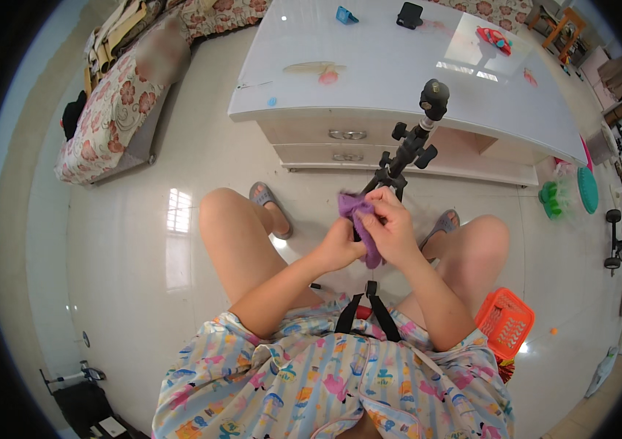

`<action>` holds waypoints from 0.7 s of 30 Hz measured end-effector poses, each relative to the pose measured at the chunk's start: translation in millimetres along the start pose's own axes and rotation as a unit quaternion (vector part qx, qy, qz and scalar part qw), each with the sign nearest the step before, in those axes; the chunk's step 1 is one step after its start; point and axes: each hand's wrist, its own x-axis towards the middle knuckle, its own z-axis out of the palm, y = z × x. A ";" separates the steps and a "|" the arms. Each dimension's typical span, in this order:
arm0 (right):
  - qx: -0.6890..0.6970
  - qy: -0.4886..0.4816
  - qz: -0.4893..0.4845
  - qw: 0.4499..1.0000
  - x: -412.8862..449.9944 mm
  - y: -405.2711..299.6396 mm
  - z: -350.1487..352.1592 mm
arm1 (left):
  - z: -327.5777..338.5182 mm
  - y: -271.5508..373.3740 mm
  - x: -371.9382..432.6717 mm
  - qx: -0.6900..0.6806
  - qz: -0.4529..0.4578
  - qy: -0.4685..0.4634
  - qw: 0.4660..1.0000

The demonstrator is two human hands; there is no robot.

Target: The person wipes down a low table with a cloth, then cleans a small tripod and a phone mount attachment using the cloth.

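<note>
A piece of purple fuzzy cloth (371, 253) is held between my two hands, in front of a black tripod (407, 151). My left hand (342, 247) grips its lower part from the left side. Along its right side, my right hand (390, 225) pinches the upper part between thumb and fingers. The cloth's top end is bunched, and a narrow strip of it hangs down between the hands. Something dark shows behind the cloth by my left hand; what it is cannot be told. Parts of the cloth are hidden by my fingers.
A white table (376, 99) with drawers stands ahead, bearing a blue stand (346, 15), a black holder (409, 15) and a red item (494, 40). An orange plastic basket (505, 318) is beside my right leg. A flower-patterned sofa (119, 115) stands at the left, a green-lidded container (587, 190) at the right.
</note>
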 end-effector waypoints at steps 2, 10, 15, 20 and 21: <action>0.012 -0.003 0.060 0.998 -2.9 10.1 -3.2 | 1.2 -1.8 -3.3 0.055 0.085 0.025 0.995; 0.234 0.023 0.125 0.964 -1.7 -17.1 -4.5 | -9.6 -2.1 -2.6 0.168 0.118 0.110 0.973; -0.028 0.009 0.047 0.998 -10.3 -0.1 15.8 | -9.7 -17.4 -0.1 0.385 0.035 0.161 0.908; 0.143 -0.045 0.063 0.987 -2.2 2.9 2.6 | -17.3 -19.6 0.2 0.189 0.089 0.170 0.963; 0.142 -0.047 0.063 0.987 -2.2 2.6 -0.6 | -17.5 -16.6 1.0 0.126 0.110 0.152 0.974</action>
